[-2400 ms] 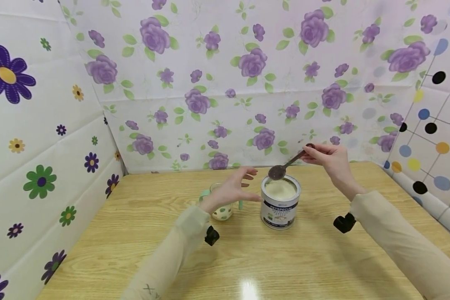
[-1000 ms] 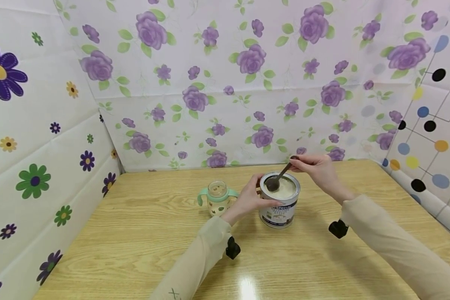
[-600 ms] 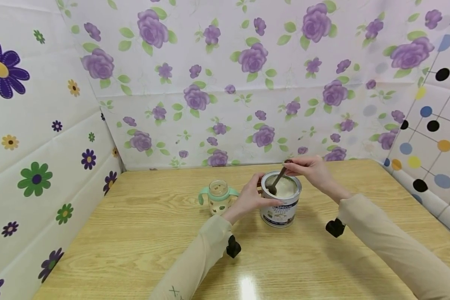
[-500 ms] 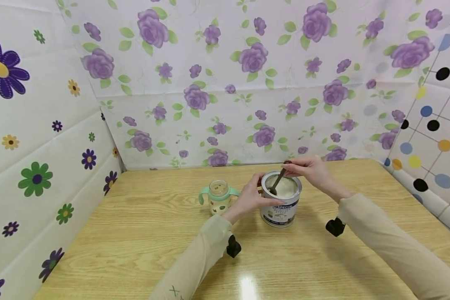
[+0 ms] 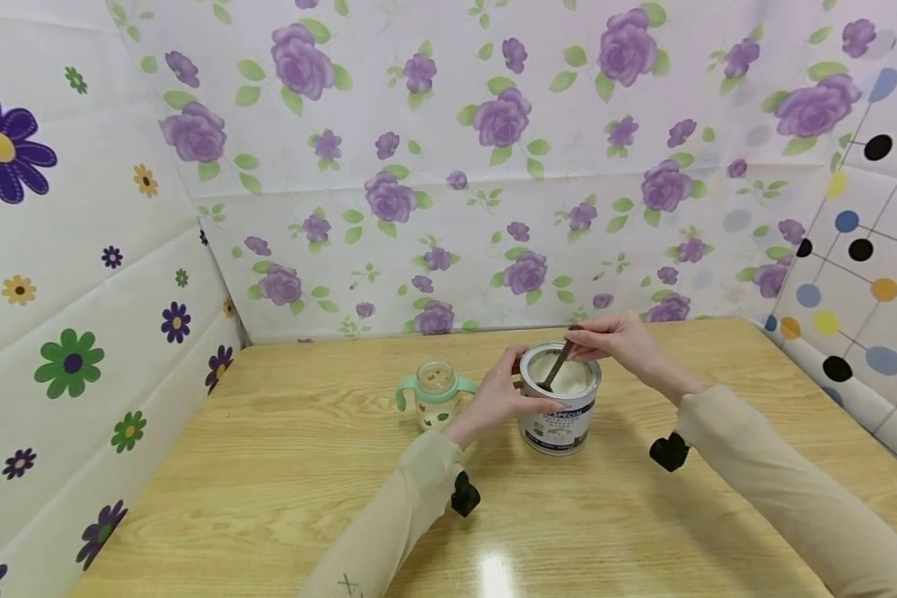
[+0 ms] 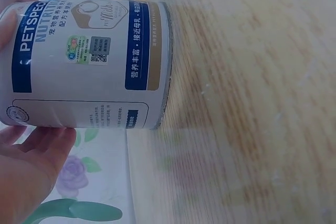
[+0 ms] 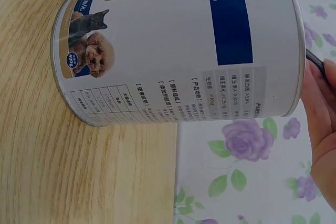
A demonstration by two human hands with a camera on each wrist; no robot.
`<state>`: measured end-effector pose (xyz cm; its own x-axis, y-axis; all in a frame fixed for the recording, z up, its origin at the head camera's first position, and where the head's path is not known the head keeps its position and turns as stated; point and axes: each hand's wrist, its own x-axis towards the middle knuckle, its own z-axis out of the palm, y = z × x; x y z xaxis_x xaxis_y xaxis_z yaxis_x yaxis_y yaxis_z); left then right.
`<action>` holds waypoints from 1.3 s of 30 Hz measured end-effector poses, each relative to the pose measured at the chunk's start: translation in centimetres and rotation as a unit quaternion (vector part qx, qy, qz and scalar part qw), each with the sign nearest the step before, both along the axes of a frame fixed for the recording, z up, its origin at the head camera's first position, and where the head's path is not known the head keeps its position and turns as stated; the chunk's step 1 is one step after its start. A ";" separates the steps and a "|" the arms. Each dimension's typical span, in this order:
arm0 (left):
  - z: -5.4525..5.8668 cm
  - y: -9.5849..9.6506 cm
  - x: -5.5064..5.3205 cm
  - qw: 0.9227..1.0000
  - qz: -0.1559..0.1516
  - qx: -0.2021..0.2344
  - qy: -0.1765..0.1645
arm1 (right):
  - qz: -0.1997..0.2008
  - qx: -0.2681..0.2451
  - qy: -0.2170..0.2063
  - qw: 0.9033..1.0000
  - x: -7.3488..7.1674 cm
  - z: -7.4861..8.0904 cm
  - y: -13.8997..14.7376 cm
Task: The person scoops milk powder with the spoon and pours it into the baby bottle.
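A white-and-blue can [image 5: 556,425] of pale powder [image 5: 575,378] stands upright on the table, its top uncovered. My left hand [image 5: 496,397] grips the can's left side near the rim, thumb across the front and fingers round the back; in the left wrist view, fingers [image 6: 50,148] touch its wall. Between thumb and fingers, my right hand [image 5: 619,345] pinches the handle of a dark brown spoon [image 5: 559,365]. The spoon slants down into the can, its bowl mostly hidden in the powder. Only a bit of spoon handle [image 7: 315,62] shows beyond the rim in the right wrist view.
A clear baby bottle [image 5: 435,403] with a mint-green collar and two handles stands left of the can, uncapped and partly behind my left hand. The wooden table [image 5: 291,465] ends at a flowered cloth wall [image 5: 329,208] at the back.
My left hand has come from in front of the bottle to the can and taken hold of it. The right hand has lowered the spoon from above the can into the powder.
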<state>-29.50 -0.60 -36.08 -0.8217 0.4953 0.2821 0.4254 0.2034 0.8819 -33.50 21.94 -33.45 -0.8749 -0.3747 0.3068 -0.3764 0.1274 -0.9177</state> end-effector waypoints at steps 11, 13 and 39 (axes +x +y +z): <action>0.1 0.0 0.1 1.000 0.003 -0.001 -0.001 | -0.062 -0.018 -0.068 0.996 0.0 0.0 0.1; 0.0 0.1 0.1 1.000 0.003 0.000 -0.001 | -0.070 -0.023 -0.083 0.994 0.1 -0.1 0.2; -1.7 0.4 -1.3 1.000 0.020 0.000 -0.001 | -0.081 -0.199 -0.089 0.972 0.4 -0.2 2.3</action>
